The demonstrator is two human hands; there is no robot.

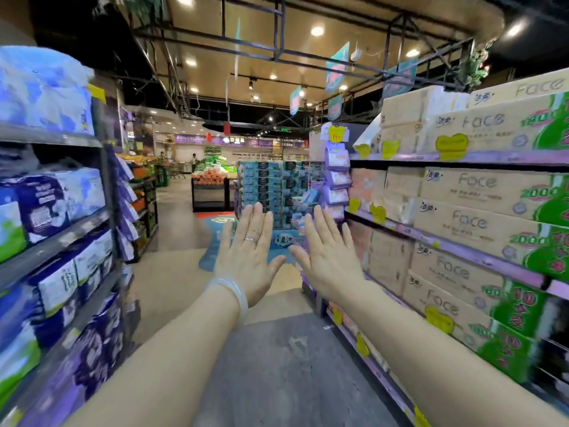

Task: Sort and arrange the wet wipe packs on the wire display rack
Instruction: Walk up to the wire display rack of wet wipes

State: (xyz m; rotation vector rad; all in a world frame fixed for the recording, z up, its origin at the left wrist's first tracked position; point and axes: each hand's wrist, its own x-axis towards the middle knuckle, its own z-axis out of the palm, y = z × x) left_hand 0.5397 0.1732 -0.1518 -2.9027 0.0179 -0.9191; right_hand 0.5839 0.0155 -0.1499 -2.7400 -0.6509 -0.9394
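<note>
My left hand [251, 252] and my right hand [326, 252] are stretched out in front of me, backs up, fingers spread, holding nothing. A ring sits on a left finger and a pale bangle on the left wrist. Ahead and to the right, at the end of the right shelving, hangs a wire display rack [337, 177] with purple and white wet wipe packs [338, 160] stacked in tiers. More packs lie loosely at its foot [311, 197]. Both hands are well short of the rack.
I stand in a store aisle. Shelves of toilet paper packs [58, 198] line the left side. Boxed tissue packs [468, 217] fill the right shelves. A stack of teal boxes [268, 186] stands at the aisle's end. The grey floor [277, 365] runs ahead.
</note>
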